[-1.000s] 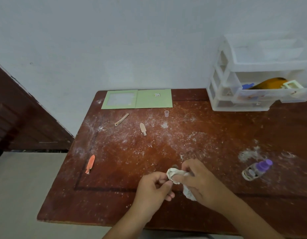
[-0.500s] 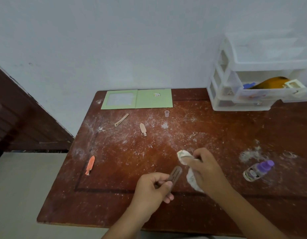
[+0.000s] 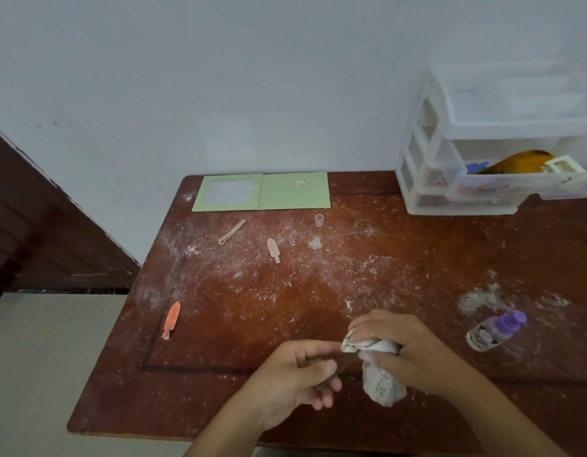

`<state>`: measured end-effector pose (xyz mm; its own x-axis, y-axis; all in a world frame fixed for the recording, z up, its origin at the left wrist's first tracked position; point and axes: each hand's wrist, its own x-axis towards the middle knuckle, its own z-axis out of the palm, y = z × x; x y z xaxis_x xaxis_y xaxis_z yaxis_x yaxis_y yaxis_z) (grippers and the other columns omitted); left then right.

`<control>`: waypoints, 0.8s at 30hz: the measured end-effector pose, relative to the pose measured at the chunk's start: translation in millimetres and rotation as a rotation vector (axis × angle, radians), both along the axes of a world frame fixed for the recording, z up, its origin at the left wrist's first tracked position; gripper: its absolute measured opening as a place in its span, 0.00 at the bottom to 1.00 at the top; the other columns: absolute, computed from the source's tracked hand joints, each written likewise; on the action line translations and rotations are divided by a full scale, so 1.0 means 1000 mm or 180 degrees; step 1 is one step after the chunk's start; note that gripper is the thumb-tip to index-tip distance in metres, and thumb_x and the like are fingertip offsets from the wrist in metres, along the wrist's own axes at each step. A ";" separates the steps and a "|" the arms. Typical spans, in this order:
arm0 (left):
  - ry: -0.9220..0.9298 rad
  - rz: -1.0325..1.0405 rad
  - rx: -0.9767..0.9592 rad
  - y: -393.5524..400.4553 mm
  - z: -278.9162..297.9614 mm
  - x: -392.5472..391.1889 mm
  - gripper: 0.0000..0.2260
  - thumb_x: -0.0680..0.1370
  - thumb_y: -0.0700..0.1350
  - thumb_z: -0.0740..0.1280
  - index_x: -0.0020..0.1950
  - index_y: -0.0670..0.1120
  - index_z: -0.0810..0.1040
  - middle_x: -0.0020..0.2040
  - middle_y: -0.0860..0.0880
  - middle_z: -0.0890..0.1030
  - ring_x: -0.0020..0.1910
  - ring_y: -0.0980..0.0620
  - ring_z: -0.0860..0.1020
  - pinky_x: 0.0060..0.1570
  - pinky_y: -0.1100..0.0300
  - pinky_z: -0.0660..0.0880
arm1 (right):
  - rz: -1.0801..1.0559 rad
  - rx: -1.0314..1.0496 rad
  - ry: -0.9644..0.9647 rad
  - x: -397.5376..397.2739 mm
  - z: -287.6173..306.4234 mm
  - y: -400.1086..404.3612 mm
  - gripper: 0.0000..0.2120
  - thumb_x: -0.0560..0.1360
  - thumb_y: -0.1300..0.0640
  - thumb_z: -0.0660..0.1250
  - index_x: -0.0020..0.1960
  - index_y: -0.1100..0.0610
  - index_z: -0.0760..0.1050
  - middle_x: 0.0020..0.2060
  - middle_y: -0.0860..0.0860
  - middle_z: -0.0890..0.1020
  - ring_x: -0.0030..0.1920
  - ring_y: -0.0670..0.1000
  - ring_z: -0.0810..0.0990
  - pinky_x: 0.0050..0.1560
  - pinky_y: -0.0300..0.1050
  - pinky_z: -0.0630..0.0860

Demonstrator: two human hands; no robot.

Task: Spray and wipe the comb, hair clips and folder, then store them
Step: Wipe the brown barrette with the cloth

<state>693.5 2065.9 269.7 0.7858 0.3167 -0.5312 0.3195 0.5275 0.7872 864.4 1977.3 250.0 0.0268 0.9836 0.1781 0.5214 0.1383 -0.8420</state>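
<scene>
Near the front edge of the dusty reddish-brown wooden desk (image 3: 417,265), the person's two hands meet. The left hand (image 3: 298,374) comes in from below, palm turned inward, fingers curled; its grip pinches a dark brown hair clip (image 3: 346,362), of which only a sliver shows between the hands. The right hand (image 3: 400,346) reaches in from the lower right with the forearm angled across the desk corner, its grip clenched around a crumpled white cloth (image 3: 379,374) pressed onto the clip's far end (the cloth's loose tail hangs down below the fist).

Farther back lie the other pieces: an orange hair clip (image 3: 171,319) near the left edge, a beige hair clip (image 3: 273,250) mid-desk, and a slim tan hair clip (image 3: 231,231) just beyond it to the left. The light green folder (image 3: 262,191) lies opened flat against the wall, and a small clear plastic cap (image 3: 319,220) stands near its right corner. A small clear spray bottle with a purple top (image 3: 494,331) lies on its side to the right of the hands. A translucent white plastic drawer unit (image 3: 483,159) stands at the back right corner, its middle drawer pulled out with a yellow-orange object (image 3: 512,161) inside; what that is I cannot tell.
</scene>
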 end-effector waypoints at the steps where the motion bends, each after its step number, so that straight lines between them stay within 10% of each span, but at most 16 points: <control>1: 0.0021 0.0097 0.0155 0.000 0.000 0.001 0.09 0.77 0.37 0.59 0.53 0.48 0.75 0.30 0.51 0.81 0.26 0.57 0.78 0.26 0.69 0.74 | -0.0121 -0.0103 0.0137 0.002 0.001 0.000 0.08 0.68 0.51 0.63 0.45 0.49 0.78 0.48 0.36 0.79 0.45 0.39 0.78 0.43 0.28 0.72; 8: 0.0272 0.0791 0.1845 -0.006 -0.007 0.002 0.12 0.73 0.33 0.66 0.49 0.50 0.79 0.29 0.57 0.83 0.29 0.62 0.79 0.36 0.69 0.76 | -0.0702 -0.1200 0.0932 0.005 0.006 0.005 0.12 0.72 0.66 0.67 0.39 0.49 0.79 0.31 0.43 0.81 0.33 0.39 0.78 0.36 0.32 0.74; 15: 0.0206 0.1973 0.0724 -0.011 -0.009 0.009 0.10 0.73 0.29 0.64 0.39 0.43 0.78 0.26 0.49 0.82 0.27 0.57 0.81 0.28 0.70 0.76 | -0.1404 -0.0115 -0.0044 -0.013 0.013 0.003 0.15 0.73 0.65 0.65 0.58 0.52 0.75 0.52 0.37 0.71 0.51 0.33 0.71 0.46 0.21 0.68; 19: -0.0032 0.2106 0.0253 -0.014 -0.002 0.014 0.09 0.74 0.29 0.62 0.39 0.39 0.79 0.29 0.47 0.83 0.28 0.56 0.81 0.30 0.69 0.78 | -0.0543 0.0760 -0.1314 -0.034 0.005 0.002 0.13 0.73 0.63 0.55 0.55 0.56 0.72 0.45 0.48 0.68 0.42 0.44 0.67 0.37 0.33 0.69; 24: -0.0056 0.2192 0.0411 -0.021 0.003 0.016 0.11 0.74 0.28 0.61 0.38 0.40 0.78 0.27 0.48 0.83 0.28 0.55 0.82 0.29 0.70 0.77 | -0.0953 0.0795 -0.1459 -0.034 -0.014 0.009 0.13 0.76 0.60 0.51 0.53 0.58 0.73 0.44 0.49 0.68 0.41 0.47 0.67 0.38 0.39 0.68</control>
